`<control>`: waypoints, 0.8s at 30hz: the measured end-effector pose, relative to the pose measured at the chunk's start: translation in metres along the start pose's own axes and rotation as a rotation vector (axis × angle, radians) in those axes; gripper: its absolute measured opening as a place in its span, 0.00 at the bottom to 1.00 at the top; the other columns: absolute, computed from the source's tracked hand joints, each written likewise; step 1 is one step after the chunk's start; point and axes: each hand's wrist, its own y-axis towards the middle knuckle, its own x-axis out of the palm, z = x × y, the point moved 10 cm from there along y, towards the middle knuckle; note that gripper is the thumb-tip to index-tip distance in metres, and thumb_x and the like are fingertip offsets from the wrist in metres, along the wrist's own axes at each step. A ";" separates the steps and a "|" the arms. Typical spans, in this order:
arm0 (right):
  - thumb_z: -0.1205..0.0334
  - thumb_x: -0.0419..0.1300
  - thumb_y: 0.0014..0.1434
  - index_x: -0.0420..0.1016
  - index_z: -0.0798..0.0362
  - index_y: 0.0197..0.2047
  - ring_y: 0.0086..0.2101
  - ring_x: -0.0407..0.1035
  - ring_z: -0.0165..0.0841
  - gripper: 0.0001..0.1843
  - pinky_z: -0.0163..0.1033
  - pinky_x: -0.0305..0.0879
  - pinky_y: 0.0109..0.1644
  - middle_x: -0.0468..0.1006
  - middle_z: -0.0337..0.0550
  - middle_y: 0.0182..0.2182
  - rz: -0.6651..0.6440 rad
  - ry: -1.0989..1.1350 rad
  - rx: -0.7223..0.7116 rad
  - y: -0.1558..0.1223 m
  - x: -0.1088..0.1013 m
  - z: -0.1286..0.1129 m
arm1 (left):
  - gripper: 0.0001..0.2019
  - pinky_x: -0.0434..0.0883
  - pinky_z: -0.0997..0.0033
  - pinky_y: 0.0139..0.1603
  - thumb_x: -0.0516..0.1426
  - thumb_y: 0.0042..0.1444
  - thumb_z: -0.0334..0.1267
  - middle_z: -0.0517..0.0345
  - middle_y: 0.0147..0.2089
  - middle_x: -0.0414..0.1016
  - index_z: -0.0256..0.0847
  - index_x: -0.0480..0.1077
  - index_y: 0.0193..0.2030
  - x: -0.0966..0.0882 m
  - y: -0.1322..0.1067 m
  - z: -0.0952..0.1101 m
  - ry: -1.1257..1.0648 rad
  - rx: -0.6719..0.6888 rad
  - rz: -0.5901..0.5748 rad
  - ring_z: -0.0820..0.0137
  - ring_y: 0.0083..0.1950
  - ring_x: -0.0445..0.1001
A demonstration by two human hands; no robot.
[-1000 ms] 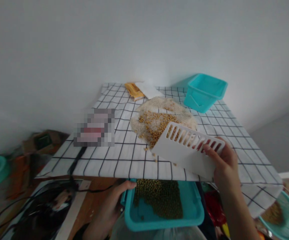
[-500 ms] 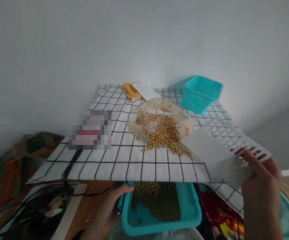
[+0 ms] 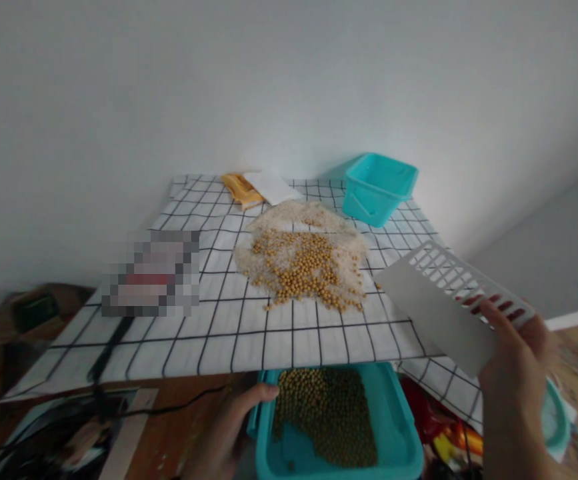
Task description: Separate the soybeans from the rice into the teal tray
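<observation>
My left hand (image 3: pixel 246 413) grips the left rim of a teal plastic bin (image 3: pixel 413 440), its thumb over the edge. The bin sits below the table's front edge, with yellow soybeans (image 3: pixel 301 390) and small dark green beans (image 3: pixel 346 427) inside. My right hand (image 3: pixel 513 347) is closed on the slotted end of a flat white plastic board (image 3: pixel 433 300). The board is tilted at the table's right side, its tip just apart from the pile. That pile is soybeans (image 3: pixel 309 267) mixed with pale, rice-like grains (image 3: pixel 293 217), spread on the table.
A white cloth with black grid lines (image 3: pixel 209 340) covers the table. At the back right stands another teal bin (image 3: pixel 376 190). A yellow packet (image 3: pixel 241 190) and white paper (image 3: pixel 273 187) lie at the back. A blurred-out object (image 3: pixel 151 273) with a black cable (image 3: pixel 111 347) is on the left.
My right hand has drawn the white board slightly away from the pile, leaving a small gap. The whole view has shifted, and my left hand still holds the bin.
</observation>
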 end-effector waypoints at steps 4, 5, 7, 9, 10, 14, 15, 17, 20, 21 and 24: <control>0.58 0.72 0.45 0.77 0.53 0.31 0.29 0.71 0.31 0.12 0.34 0.64 0.32 0.77 0.37 0.27 -0.054 -0.046 0.027 0.001 -0.003 -0.004 | 0.04 0.78 0.64 0.40 0.66 0.45 0.42 0.59 0.30 0.84 0.48 0.81 0.26 0.024 -0.005 0.006 -0.076 -0.032 -0.028 0.60 0.34 0.80; 0.57 0.73 0.43 0.77 0.53 0.30 0.28 0.71 0.31 0.14 0.34 0.64 0.31 0.78 0.38 0.27 -0.063 -0.057 0.047 0.003 -0.006 -0.002 | 0.03 0.78 0.65 0.39 0.67 0.44 0.42 0.59 0.29 0.84 0.48 0.81 0.25 0.028 -0.006 0.008 -0.075 -0.039 -0.031 0.61 0.33 0.79; 0.56 0.74 0.39 0.77 0.53 0.30 0.27 0.71 0.32 0.16 0.35 0.64 0.29 0.79 0.39 0.27 -0.087 -0.074 0.107 0.006 -0.011 0.005 | 0.05 0.77 0.66 0.37 0.67 0.43 0.42 0.59 0.28 0.84 0.48 0.79 0.21 0.030 -0.008 0.009 -0.072 -0.039 -0.016 0.62 0.31 0.79; 0.56 0.75 0.35 0.77 0.53 0.31 0.25 0.70 0.33 0.19 0.36 0.63 0.27 0.79 0.39 0.26 -0.110 -0.092 0.172 0.006 -0.015 0.013 | 0.05 0.77 0.67 0.37 0.67 0.42 0.42 0.58 0.28 0.84 0.48 0.80 0.21 0.029 -0.006 0.009 -0.065 -0.028 -0.001 0.62 0.31 0.79; 0.55 0.76 0.35 0.77 0.53 0.32 0.24 0.70 0.33 0.20 0.36 0.63 0.27 0.79 0.39 0.26 -0.125 -0.103 0.190 0.005 -0.016 0.014 | 0.05 0.77 0.67 0.36 0.67 0.42 0.42 0.58 0.27 0.84 0.47 0.80 0.21 0.028 -0.005 0.006 -0.059 -0.039 0.004 0.62 0.31 0.79; 0.54 0.73 0.44 0.78 0.52 0.31 0.27 0.71 0.33 0.15 0.36 0.61 0.28 0.79 0.41 0.27 -0.231 -0.129 0.144 -0.005 -0.007 0.002 | 0.08 0.79 0.58 0.41 0.64 0.49 0.46 0.56 0.29 0.86 0.46 0.82 0.26 0.012 0.005 -0.009 0.052 -0.013 -0.005 0.58 0.32 0.81; 0.55 0.72 0.45 0.77 0.52 0.31 0.28 0.71 0.34 0.13 0.36 0.60 0.29 0.79 0.41 0.28 -0.258 -0.126 0.129 -0.008 -0.004 -0.002 | 0.09 0.80 0.56 0.42 0.62 0.52 0.48 0.55 0.34 0.87 0.48 0.83 0.30 0.008 0.007 -0.001 0.147 0.129 -0.024 0.56 0.37 0.83; 0.55 0.72 0.46 0.77 0.52 0.30 0.29 0.71 0.34 0.12 0.37 0.60 0.30 0.79 0.41 0.28 -0.263 -0.120 0.131 -0.012 -0.003 -0.005 | 0.11 0.73 0.57 0.60 0.69 0.41 0.42 0.58 0.48 0.87 0.53 0.83 0.36 -0.005 0.008 0.003 0.203 0.275 -0.025 0.55 0.52 0.80; 0.56 0.73 0.45 0.78 0.52 0.33 0.29 0.71 0.34 0.13 0.37 0.61 0.31 0.80 0.41 0.29 -0.224 -0.116 0.158 -0.013 -0.008 -0.002 | 0.13 0.68 0.51 0.64 0.70 0.44 0.42 0.53 0.52 0.85 0.48 0.81 0.39 -0.017 0.009 0.001 0.259 0.332 -0.040 0.57 0.58 0.77; 0.56 0.73 0.45 0.78 0.52 0.33 0.29 0.71 0.34 0.14 0.37 0.61 0.32 0.80 0.41 0.30 -0.216 -0.112 0.160 -0.013 -0.009 -0.001 | 0.12 0.70 0.49 0.62 0.69 0.47 0.43 0.52 0.52 0.84 0.47 0.81 0.40 -0.018 0.009 0.002 0.271 0.331 -0.038 0.57 0.57 0.77; 0.55 0.73 0.44 0.76 0.52 0.31 0.31 0.73 0.36 0.15 0.38 0.64 0.34 0.80 0.42 0.29 -0.218 -0.088 0.131 -0.011 -0.011 -0.001 | 0.09 0.76 0.53 0.54 0.69 0.45 0.42 0.53 0.47 0.86 0.49 0.81 0.35 -0.014 0.009 0.007 0.277 0.290 -0.003 0.54 0.53 0.79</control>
